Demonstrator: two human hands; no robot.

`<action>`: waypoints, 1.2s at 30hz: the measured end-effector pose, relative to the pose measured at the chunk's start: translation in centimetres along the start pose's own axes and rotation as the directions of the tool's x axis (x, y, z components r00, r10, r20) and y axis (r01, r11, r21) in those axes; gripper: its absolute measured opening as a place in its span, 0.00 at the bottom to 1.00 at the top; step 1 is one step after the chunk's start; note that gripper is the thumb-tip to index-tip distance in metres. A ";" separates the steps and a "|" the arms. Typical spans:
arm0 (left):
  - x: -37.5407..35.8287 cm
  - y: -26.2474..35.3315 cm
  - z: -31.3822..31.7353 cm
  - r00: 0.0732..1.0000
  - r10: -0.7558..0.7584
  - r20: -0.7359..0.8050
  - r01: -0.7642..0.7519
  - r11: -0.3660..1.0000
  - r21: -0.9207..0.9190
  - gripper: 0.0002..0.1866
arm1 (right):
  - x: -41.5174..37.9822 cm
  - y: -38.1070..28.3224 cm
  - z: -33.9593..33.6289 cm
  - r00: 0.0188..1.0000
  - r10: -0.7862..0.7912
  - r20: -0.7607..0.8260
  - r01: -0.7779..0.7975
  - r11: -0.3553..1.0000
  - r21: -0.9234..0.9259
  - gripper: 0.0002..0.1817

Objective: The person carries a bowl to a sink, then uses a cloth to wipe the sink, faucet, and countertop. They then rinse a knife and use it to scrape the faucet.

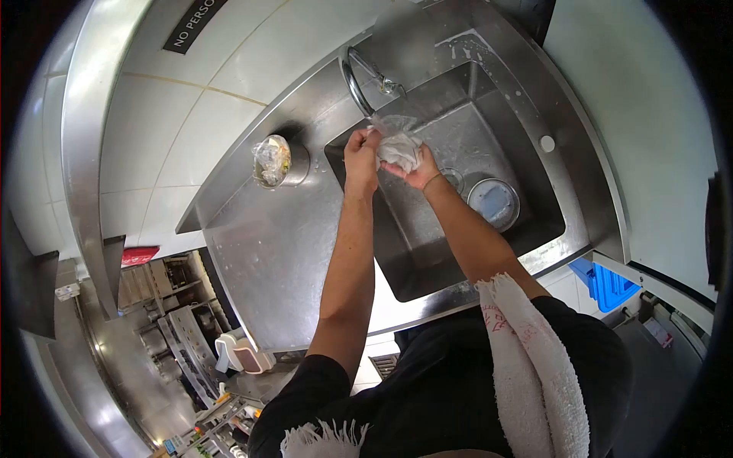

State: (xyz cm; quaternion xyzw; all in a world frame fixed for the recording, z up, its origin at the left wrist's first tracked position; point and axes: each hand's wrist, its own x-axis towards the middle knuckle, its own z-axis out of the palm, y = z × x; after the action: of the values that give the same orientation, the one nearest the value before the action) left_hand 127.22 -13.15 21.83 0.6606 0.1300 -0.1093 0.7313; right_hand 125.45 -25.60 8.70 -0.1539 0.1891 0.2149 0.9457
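Under the curved metal faucet [356, 82], a crumpled whitish cloth-like bundle [400, 150] is held between both hands, with clear film or water around its top. My left hand [362, 156] grips its left side with bent fingers. My right hand [416, 168] cups it from below and the right, fingers wrapped round it. Both hands are over the left part of the steel sink [458, 145]. A round metal container [493, 204] with cloudy liquid rests in the basin, right of my right hand, beside the drain [453, 180].
On the steel counter [275, 252] left of the sink stands a metal container [295, 164] with a plastic bag and food scraps. A small white round object [547, 143] lies on the sink's right rim. A blue bin [613, 288] is at the lower right.
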 end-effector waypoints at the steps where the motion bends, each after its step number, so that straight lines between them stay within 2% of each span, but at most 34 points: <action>1: 0.1 -0.4 -0.8 0.997 -0.059 -0.049 0.058 0.998 -0.015 0.10 | -0.1 -0.3 1.5 0.993 -0.080 -0.082 0.079 0.997 -0.020 0.28; 2: 0.3 -0.9 -1.4 0.989 -0.117 -0.094 0.114 0.993 -0.034 0.11 | -0.7 -1.0 2.6 0.986 -0.091 -0.140 0.091 0.996 -0.008 0.24; 3: 0.3 -1.5 -1.4 0.985 -0.130 -0.110 0.127 0.991 -0.035 0.13 | -0.7 -0.9 3.5 0.966 -0.229 -0.119 0.206 0.962 -0.182 0.22; 5: 0.3 -3.5 -0.7 0.978 -0.157 -0.140 0.152 0.987 -0.046 0.16 | -0.6 -0.5 4.9 0.881 -0.473 -0.007 0.406 0.763 -0.503 0.17; 6: 1.3 -5.6 -0.7 0.980 -0.144 -0.134 0.143 0.990 -0.021 0.19 | -0.7 0.3 6.1 0.881 -0.468 -0.070 0.381 0.789 -0.482 0.14; 7: 2.1 -7.3 -0.5 0.990 -0.087 -0.109 0.065 0.979 -0.193 0.17 | -1.1 0.7 6.6 0.789 -0.614 0.037 0.465 0.556 -0.689 0.14; 8: 2.8 -8.7 -0.1 0.995 -0.025 -0.095 -0.011 0.933 -0.359 0.16 | -1.6 1.1 7.1 0.682 -0.708 0.185 0.499 0.265 -0.825 0.14; 9: 3.1 -9.7 0.1 0.995 0.038 -0.093 -0.081 0.854 -0.515 0.14 | -2.2 1.5 7.6 0.572 -0.739 0.356 0.478 -0.052 -0.877 0.15; 10: 3.3 -10.6 -0.9 0.993 0.098 -0.070 -0.109 0.980 -0.164 0.15 | -2.9 2.1 8.4 0.630 -0.758 0.168 0.339 0.074 -0.938 0.17; 12: 5.6 -14.0 -1.9 0.990 0.098 -0.099 -0.104 0.993 -0.061 0.15 | -1.7 2.1 6.9 0.618 -0.765 0.178 0.356 0.070 -0.932 0.16; 13: 5.3 -13.8 -1.7 0.993 0.058 -0.105 -0.064 0.997 -0.053 0.17 | -1.2 1.9 6.5 0.612 -0.770 0.180 0.364 0.072 -0.929 0.16; 14: 5.0 -13.6 -1.5 0.994 0.019 -0.111 -0.024 0.999 -0.045 0.18 | -0.8 1.5 6.1 0.673 -0.729 0.126 0.334 0.147 -0.931 0.17; 16: 1.1 -8.7 0.7 0.985 -0.139 -0.100 0.126 0.984 -0.122 0.23 | -0.6 0.7 6.0 0.781 -0.624 0.023 0.258 0.289 -0.922 0.18; 19: 0.7 -9.3 1.5 0.966 -0.035 -0.257 0.004 0.992 -0.123 0.22 | -0.7 -0.7 5.9 0.797 -0.602 0.034 0.122 0.106 -0.987 0.25; 22: -1.0 -8.0 0.1 0.986 0.047 -0.161 -0.030 0.994 0.104 0.19 | 0.8 -4.9 4.2 0.896 -0.436 0.083 -0.006 -0.198 -0.980 0.29; 25: -0.7 -8.9 -4.1 0.991 -0.009 -0.135 0.002 0.999 -0.052 0.16 | 0.7 -8.3 3.8 0.884 -0.432 0.177 -0.050 -0.466 -0.883 0.26; 26: -0.9 -9.0 -5.1 0.977 -0.139 -0.159 0.144 0.989 0.019 0.14 | 0.5 -8.4 4.3 0.891 -0.402 0.210 0.018 -0.433 -0.901 0.25; 28: -1.5 -10.0 -4.7 0.939 -0.279 -0.201 0.273 0.960 -0.057 0.13 | 0.3 -8.5 5.9 0.892 -0.351 0.285 0.149 -0.366 -0.919 0.24; 29: -1.3 -10.5 -4.5 0.914 -0.345 -0.213 0.333 0.938 -0.092 0.12 | 0.4 -7.9 6.7 0.888 -0.325 0.324 0.186 -0.390 -0.902 0.22; 30: -0.7 -11.5 -5.5 0.900 -0.409 -0.148 0.407 0.912 -0.044 0.16 | 0.7 -6.6 7.3 0.883 -0.299 0.361 0.222 -0.410 -0.884 0.20; 31: 0.0 -13.4 -6.0 0.940 -0.308 -0.145 0.310 0.951 -0.007 0.18 | 0.7 -5.5 7.8 0.878 -0.270 0.395 0.258 -0.428 -0.866 0.19; 33: 1.3 -16.5 -6.8 0.987 -0.097 -0.130 0.107 0.992 0.067 0.23 | 0.1 -4.2 9.2 0.922 -0.201 0.332 0.246 -0.362 -0.899 0.16; 34: 0.4 -15.1 -5.2 0.976 0.172 -0.135 -0.134 0.958 0.254 0.25 | -0.2 -3.7 9.7 0.940 -0.163 0.300 0.235 -0.328 -0.915 0.15; 35: -1.1 -12.1 -2.2 0.900 0.428 -0.089 -0.354 0.832 0.427 0.27 | -0.5 -3.2 9.9 0.928 -0.175 0.329 0.259 -0.330 -0.908 0.13; 36: -0.8 -11.7 -1.6 0.829 0.560 -0.003 -0.482 0.716 0.504 0.28 | -0.9 -3.0 10.3 0.915 -0.188 0.357 0.282 -0.334 -0.899 0.12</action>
State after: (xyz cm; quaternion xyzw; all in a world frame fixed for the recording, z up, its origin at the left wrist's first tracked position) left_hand 122.49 -12.81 10.96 0.8373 -0.0366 0.1247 0.5311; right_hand 129.11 -24.62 18.71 -0.8687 -0.1205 0.0852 0.4729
